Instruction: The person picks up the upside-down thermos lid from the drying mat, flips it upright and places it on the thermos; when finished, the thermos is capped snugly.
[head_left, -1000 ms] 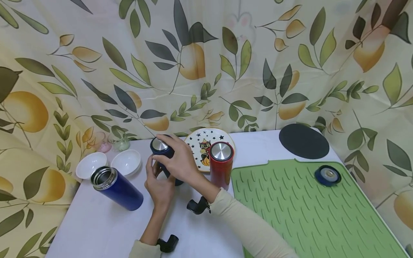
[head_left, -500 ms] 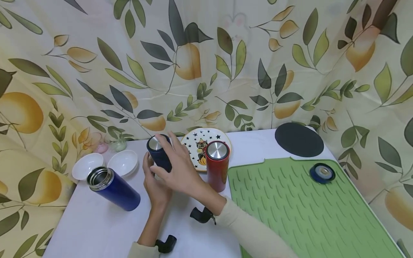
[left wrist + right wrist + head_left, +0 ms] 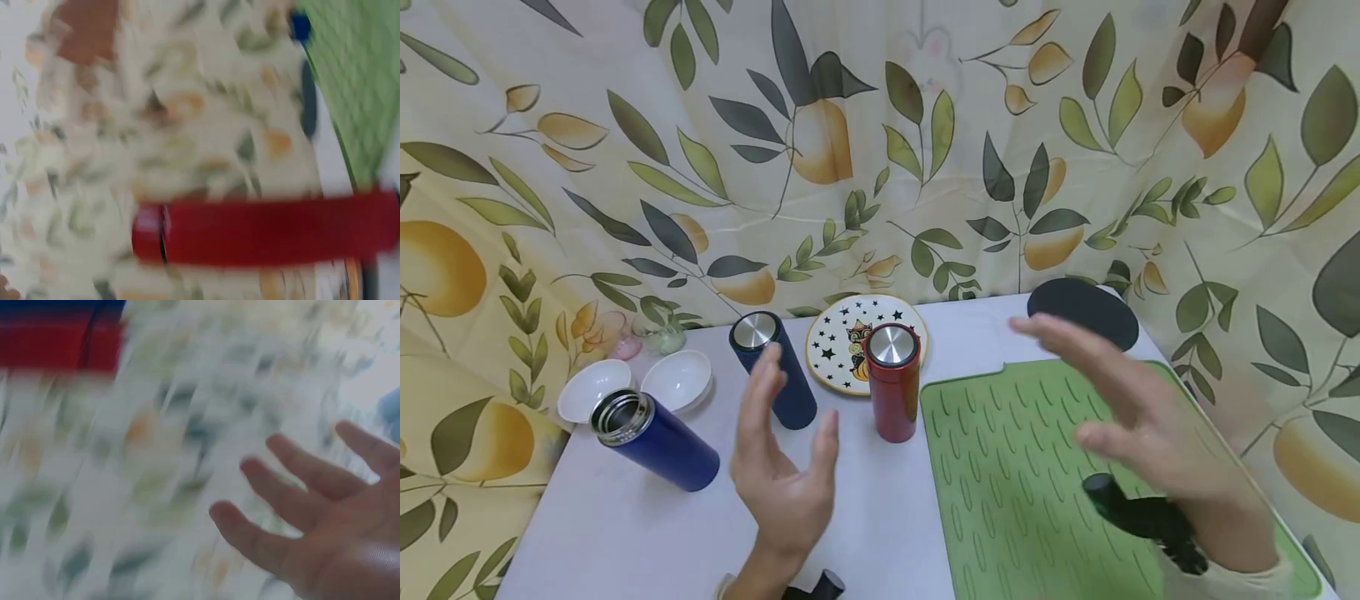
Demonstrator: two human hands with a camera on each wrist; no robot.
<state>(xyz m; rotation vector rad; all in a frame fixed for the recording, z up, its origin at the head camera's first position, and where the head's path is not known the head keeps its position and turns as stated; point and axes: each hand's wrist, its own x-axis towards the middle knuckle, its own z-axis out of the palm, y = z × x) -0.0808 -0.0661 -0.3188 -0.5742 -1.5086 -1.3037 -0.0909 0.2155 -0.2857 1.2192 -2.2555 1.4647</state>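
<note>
My left hand (image 3: 786,492) is raised with its fingers spread, just in front of the dark navy thermos (image 3: 793,392), which stands upright with a steel-topped lid. Over the green mat (image 3: 992,450) hovers my right hand (image 3: 1150,425), blurred, fingers extended and holding nothing. Between the hands a red thermos (image 3: 895,404) stands capped; it also crosses the left wrist view, lying sideways in that picture. A brighter blue thermos (image 3: 673,450) without a lid shows its steel mouth at the left. A small blue lid (image 3: 300,26) on the mat is hidden behind my right hand in the head view.
Two white bowls (image 3: 677,379) sit at the back left, near small pink and green glass pieces (image 3: 668,337). Behind the red thermos lies a star-patterned plate (image 3: 835,333). A black round pad (image 3: 1082,308) rests beyond the mat. Leaf-printed curtain (image 3: 880,167) closes off the back.
Both hands have let go of the navy thermos, which now stands by itself. My right hand has swung right over the mat; the left has drawn back toward me. The view has shifted slightly.
</note>
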